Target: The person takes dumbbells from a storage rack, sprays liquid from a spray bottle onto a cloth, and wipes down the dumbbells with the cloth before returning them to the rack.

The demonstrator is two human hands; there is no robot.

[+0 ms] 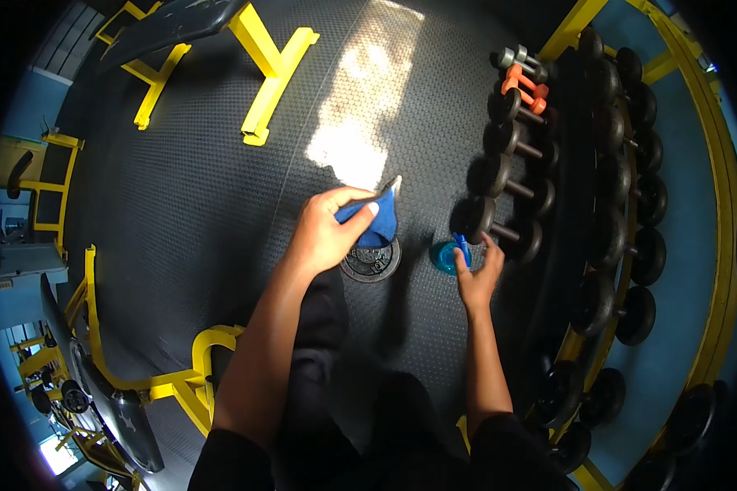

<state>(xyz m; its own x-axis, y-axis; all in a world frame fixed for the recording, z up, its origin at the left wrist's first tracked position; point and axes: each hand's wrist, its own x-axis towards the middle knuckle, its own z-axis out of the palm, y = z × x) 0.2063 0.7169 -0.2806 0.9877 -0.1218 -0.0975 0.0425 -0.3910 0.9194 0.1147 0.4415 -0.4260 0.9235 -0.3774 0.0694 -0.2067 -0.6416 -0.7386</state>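
My left hand (329, 227) pinches a blue cloth (378, 222) between thumb and fingers, and one pale corner of it sticks up. Below the cloth a dark weight plate (372, 263) lies flat on the floor, its far part hidden by the cloth. My right hand (481, 277) has thumb and fingers apart beside a spray bottle (445, 258) with teal see-through body and blue spray head. The thumb is at the spray head; whether it touches is hard to tell.
Several black dumbbells (518, 188) stand in a row on the right, with orange dumbbells (526, 88) at its far end. A loaded dumbbell rack (602, 315) runs along the right wall. Yellow-framed benches (266, 78) stand at the far left and near left. Sunlight falls on the black textured floor (221, 188).
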